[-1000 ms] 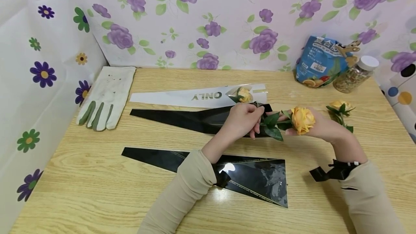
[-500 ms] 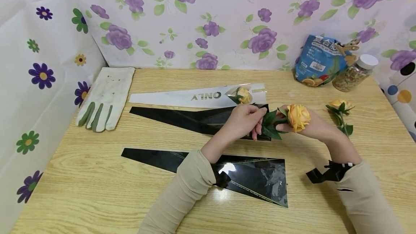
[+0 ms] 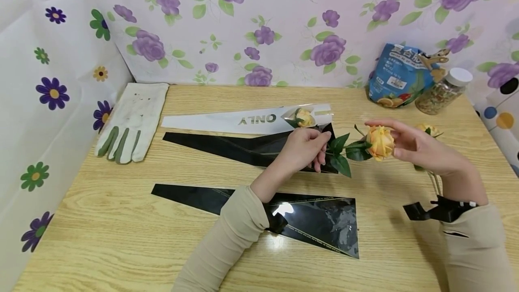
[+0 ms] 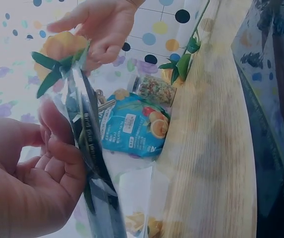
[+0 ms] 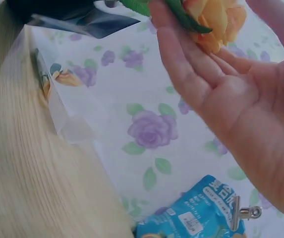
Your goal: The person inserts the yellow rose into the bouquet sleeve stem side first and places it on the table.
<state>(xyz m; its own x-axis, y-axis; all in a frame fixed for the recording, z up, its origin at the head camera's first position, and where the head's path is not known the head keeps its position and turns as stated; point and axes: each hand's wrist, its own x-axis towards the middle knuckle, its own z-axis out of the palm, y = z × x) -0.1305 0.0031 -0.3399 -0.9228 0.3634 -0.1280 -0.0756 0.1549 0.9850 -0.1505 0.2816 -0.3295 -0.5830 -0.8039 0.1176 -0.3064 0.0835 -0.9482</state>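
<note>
Beside my relaxed right hand point(image 3: 425, 148), I'd keep the rose point(image 3: 380, 143) aligned with the black sleeve point(image 3: 235, 149) my left hand point(image 3: 303, 149) pinches.

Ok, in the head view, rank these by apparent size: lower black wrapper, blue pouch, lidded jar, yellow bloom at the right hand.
Largest to smallest:
Lower black wrapper, partly covered
Blue pouch
Lidded jar
Yellow bloom

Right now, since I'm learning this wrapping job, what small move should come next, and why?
Probably slide the yellow rose toward the narrow end of the black sleeve: its bloom sits beyond the wide end, the left hand grips the sleeve near there, and the right hand is at the bloom.
</note>
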